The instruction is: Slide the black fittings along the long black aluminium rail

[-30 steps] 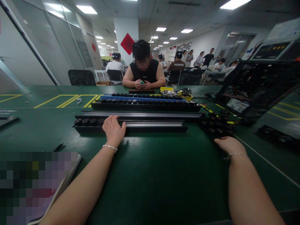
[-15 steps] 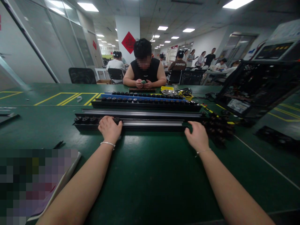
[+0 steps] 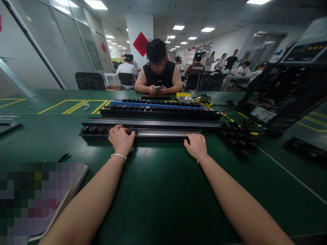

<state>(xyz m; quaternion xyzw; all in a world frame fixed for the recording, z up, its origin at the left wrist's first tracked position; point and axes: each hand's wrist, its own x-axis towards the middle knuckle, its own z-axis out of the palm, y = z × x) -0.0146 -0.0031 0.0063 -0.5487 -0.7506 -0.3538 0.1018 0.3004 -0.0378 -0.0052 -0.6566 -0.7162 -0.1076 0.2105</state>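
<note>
A long black rail (image 3: 163, 139) with a shiny metal strip lies crosswise in front of me. My left hand (image 3: 122, 140) is closed over its left half, thumb on the near side and fingers over the top. Several small black wheel-like parts (image 3: 93, 130) sit in the rail left of that hand, and a similar dark part (image 3: 130, 131) shows by its thumb. Near the rail's right end, my right hand (image 3: 196, 145) is closed over it in the same way. Whatever lies under the right fingers is hidden.
Behind lie a second rail (image 3: 153, 122) and a rail filled with wheel-like parts (image 3: 158, 109). A dark heap of parts (image 3: 237, 139) lies right. Beyond are a yellow tray (image 3: 182, 95), an open computer case (image 3: 281, 92) and a seated person (image 3: 158, 76) holding a phone.
My right hand has moved left, from the rail's right end onto the rail, and its fingers have closed. My left hand stays nearly in place.
</note>
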